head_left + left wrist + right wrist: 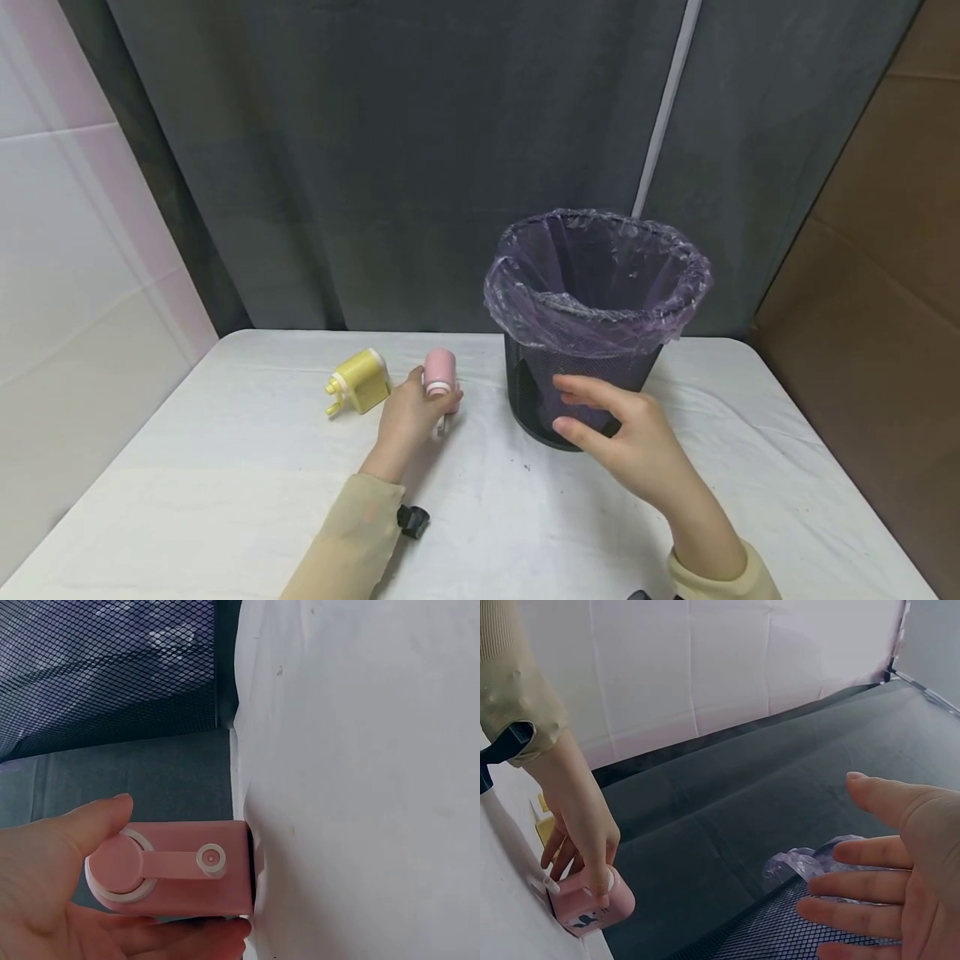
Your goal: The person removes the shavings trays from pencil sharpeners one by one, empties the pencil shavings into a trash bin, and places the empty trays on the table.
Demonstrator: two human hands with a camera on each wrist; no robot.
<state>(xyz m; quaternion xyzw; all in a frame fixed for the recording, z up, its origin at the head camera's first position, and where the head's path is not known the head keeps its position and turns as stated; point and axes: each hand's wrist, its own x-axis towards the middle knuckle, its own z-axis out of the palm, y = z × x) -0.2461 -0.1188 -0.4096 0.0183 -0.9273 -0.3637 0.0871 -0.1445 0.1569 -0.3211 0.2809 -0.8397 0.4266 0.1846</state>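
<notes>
My left hand (pixel 408 417) grips a pink pump bottle (pixel 440 367) at the table's back, thumb on one side and fingers on the other. In the left wrist view, the bottle's pump head and spout (pixel 180 864) face the camera, and one side of the bottle meets the white cloth. Left of that hand, a yellow pump bottle (pixel 363 382) lies with its white-collared pump pointing left. My right hand (pixel 637 437) hovers before the bin, holding nothing; its thumb and fingers are apart in the right wrist view.
A black mesh bin (pixel 525 392) stands at the back right of the table, lined with a purple plastic bag (pixel 600 329) folded over its rim. Behind the white-covered table (pixel 247 467) hangs a dark grey curtain (pixel 420 167). A brown panel (pixel 877 325) borders the right side.
</notes>
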